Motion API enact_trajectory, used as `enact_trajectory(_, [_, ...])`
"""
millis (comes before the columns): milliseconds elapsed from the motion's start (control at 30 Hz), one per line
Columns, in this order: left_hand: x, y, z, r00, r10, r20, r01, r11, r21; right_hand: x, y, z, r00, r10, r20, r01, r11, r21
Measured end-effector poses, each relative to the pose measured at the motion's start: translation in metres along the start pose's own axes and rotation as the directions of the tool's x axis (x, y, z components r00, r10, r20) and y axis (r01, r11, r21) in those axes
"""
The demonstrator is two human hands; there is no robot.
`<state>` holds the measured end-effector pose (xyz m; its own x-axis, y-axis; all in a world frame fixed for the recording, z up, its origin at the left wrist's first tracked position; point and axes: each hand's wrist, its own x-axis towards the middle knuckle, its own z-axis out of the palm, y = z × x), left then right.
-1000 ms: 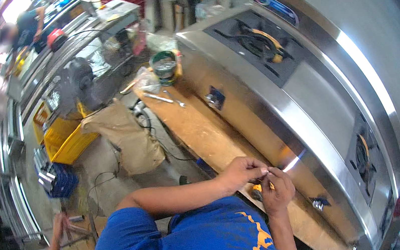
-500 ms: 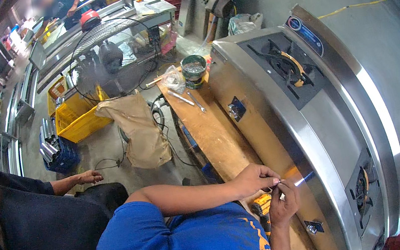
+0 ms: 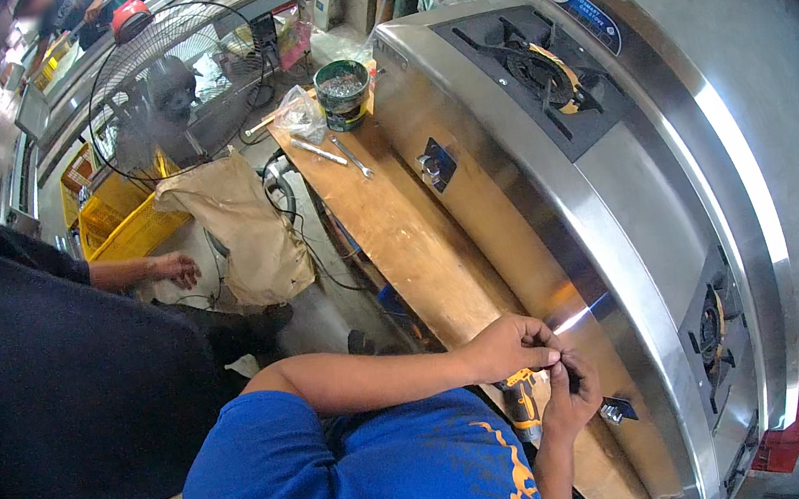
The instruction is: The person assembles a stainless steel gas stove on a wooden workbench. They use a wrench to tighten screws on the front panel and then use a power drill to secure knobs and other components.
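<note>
My left hand (image 3: 511, 348) and my right hand (image 3: 573, 390) meet at the fingertips in front of a stainless steel gas stove (image 3: 612, 211). Both are closed in a pinch on something too small to make out. Below them, close to my body, a yellow and black power drill (image 3: 523, 407) rests on the wooden board (image 3: 421, 257). The stove's front panel carries a metal valve fitting (image 3: 431, 167) toward the far end and another fitting (image 3: 616, 410) just beyond my right hand. On top are two burners (image 3: 544, 79), one far and one near.
Farther along the board lie an open-end wrench (image 3: 353, 158), a silver rod-like tool (image 3: 319, 153), a clear plastic bag (image 3: 301, 118) and a green tub (image 3: 344, 95). A co-worker's hand (image 3: 176, 269) hangs at left. Behind stand a fan (image 3: 171, 88) and a yellow crate (image 3: 128, 220).
My view has shifted, so the stove and tools appear higher and farther left. My hands stay pinched together. The co-worker at left has come closer and fills more of the view.
</note>
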<state>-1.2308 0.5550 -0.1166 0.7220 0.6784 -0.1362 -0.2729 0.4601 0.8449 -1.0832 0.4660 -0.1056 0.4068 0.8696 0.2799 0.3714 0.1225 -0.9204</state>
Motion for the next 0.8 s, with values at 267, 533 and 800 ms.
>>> enact_trajectory(267, [-0.024,-0.008,0.049,0.986,0.163,0.042,-0.168,0.930,0.328,-0.029,0.002,-0.055,0.998,-0.009,0.070,0.006,0.999,0.051])
enact_trajectory(533, [-0.032,-0.047,0.117,0.999,0.046,0.022,-0.049,0.978,0.202,-0.052,-0.013,-0.128,0.976,-0.103,0.189,0.131,0.981,-0.144])
enact_trajectory(800, [-0.059,-0.109,0.162,0.987,-0.129,0.096,0.143,0.977,-0.158,-0.097,-0.026,-0.178,0.893,-0.354,0.279,0.409,0.896,-0.174])
